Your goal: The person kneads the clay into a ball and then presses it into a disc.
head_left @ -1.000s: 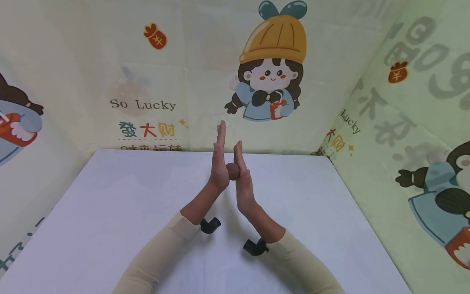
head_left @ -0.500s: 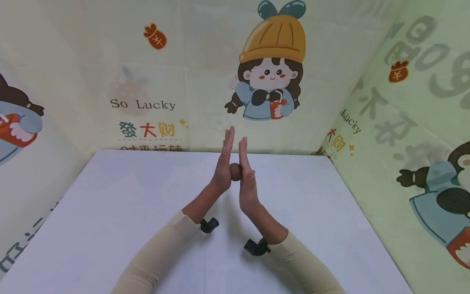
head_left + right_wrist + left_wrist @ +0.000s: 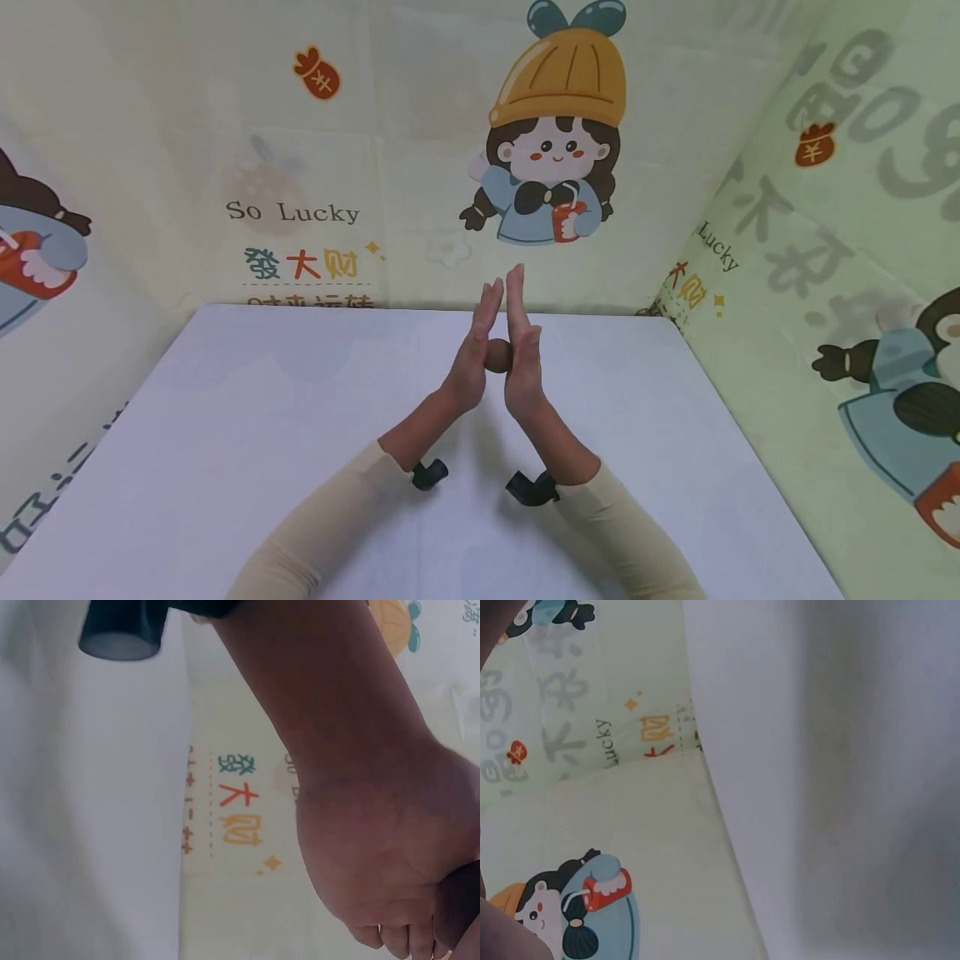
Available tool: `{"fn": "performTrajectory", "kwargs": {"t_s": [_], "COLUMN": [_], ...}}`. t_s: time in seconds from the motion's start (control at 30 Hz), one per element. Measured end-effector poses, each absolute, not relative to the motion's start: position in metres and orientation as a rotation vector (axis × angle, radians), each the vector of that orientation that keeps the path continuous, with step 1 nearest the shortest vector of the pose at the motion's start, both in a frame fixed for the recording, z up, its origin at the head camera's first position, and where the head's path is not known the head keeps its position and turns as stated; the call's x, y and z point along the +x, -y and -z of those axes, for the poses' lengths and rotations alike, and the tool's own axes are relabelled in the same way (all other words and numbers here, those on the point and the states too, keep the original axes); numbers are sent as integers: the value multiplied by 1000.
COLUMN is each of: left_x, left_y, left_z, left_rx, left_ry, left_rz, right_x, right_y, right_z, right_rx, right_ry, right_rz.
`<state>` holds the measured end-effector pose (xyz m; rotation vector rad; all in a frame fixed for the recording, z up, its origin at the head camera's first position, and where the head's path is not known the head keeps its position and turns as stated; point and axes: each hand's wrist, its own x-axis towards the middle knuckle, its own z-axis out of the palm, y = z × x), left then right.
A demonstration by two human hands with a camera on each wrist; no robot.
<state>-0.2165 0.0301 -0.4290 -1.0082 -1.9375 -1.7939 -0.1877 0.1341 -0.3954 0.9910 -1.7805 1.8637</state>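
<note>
A small, round brown ball (image 3: 498,356) sits between the two palms, held up over the white table. On its left side the palm of my left hand (image 3: 471,358) presses against it, fingers straight and pointing away. From the right, my right hand (image 3: 525,367) presses it with a flat palm, its fingertips reaching slightly farther than the left ones. The right wrist view shows the left hand (image 3: 382,832) and forearm up close, with the dark ball (image 3: 459,907) at the right edge. Only blurred bits of skin enter the left wrist view.
Below the hands spreads a white table (image 3: 262,433). Pale printed sheets with cartoon figures (image 3: 555,167) and lettering stand behind it and at both sides. A black wrist camera (image 3: 430,475) hangs by the left cuff, another black wrist camera (image 3: 532,488) by the right.
Both hands and the ball have shifted right. The left hand has slid back toward the body while the right hand has slid forward, the ball staying between the palms.
</note>
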Motion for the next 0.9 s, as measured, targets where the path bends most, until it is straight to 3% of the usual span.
{"fn": "performTrajectory", "kwargs": {"t_s": [0.4, 0.9], "left_x": [-198, -193], "left_y": [-39, -37], "left_z": [422, 405], "left_rx": [-1083, -1023], "left_ry": [1893, 1751], "left_rz": [1796, 1869], "right_x": [-198, -206], "right_y": [-144, -132], "right_z": [384, 410], "right_rx": [896, 850], "right_ry": [1765, 1743], "right_rz": [-1949, -2071]}}
